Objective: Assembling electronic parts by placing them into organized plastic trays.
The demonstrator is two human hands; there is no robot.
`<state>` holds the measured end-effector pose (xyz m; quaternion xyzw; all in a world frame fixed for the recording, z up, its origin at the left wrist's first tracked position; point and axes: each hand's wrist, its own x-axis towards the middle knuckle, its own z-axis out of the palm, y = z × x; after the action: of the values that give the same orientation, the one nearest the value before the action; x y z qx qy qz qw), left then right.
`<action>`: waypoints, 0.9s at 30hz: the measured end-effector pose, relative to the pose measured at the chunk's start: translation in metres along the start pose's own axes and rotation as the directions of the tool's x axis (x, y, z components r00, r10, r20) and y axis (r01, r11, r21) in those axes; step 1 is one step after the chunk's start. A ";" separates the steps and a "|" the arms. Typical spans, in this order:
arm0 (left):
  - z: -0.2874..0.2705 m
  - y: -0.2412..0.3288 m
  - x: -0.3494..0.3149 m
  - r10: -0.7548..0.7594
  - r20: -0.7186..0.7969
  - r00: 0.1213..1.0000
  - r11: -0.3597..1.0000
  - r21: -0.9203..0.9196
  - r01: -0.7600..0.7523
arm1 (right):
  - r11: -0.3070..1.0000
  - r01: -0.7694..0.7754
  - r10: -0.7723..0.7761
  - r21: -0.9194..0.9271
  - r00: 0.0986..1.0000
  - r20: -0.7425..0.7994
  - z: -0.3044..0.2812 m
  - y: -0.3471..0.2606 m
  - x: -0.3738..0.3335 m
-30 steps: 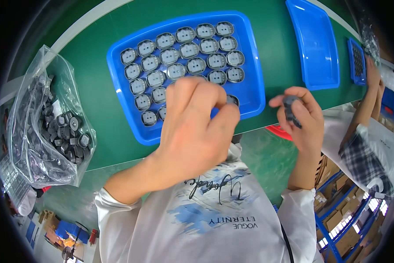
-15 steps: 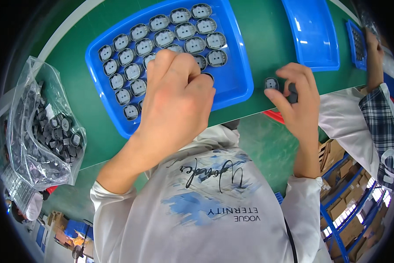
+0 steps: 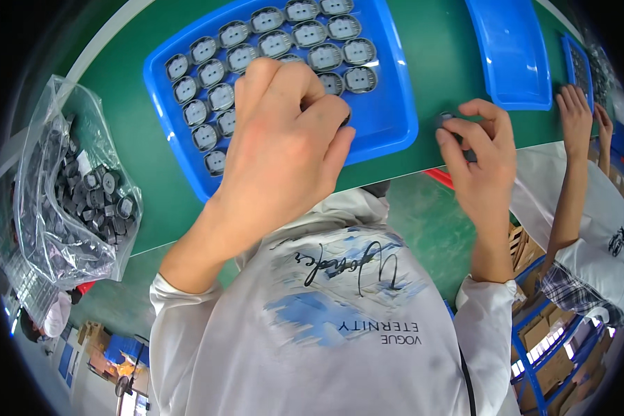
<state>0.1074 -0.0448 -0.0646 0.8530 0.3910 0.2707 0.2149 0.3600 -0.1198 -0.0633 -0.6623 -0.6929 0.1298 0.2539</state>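
Right hand (image 3: 484,156) pinching one grey part (image 3: 445,118), left hand (image 3: 277,139), grip unclear, three blue trays (image 3: 383,119)

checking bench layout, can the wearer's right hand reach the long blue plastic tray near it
Probably yes: only green tabletop shows between the wearer's right hand and the long blue plastic tray, though the fingers seem to touch a dark grey part.
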 end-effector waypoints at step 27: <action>0.002 -0.016 0.003 0.025 0.059 0.998 0.997 0.075 -0.030 | 0.877 0.481 -0.467 -0.011 0.857 0.217 0.023 -0.034 0.058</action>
<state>0.1012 -0.0327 -0.0744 0.8733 0.3829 0.2339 0.1899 0.3196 -0.0617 -0.0549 -0.4620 -0.8609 0.1093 0.1829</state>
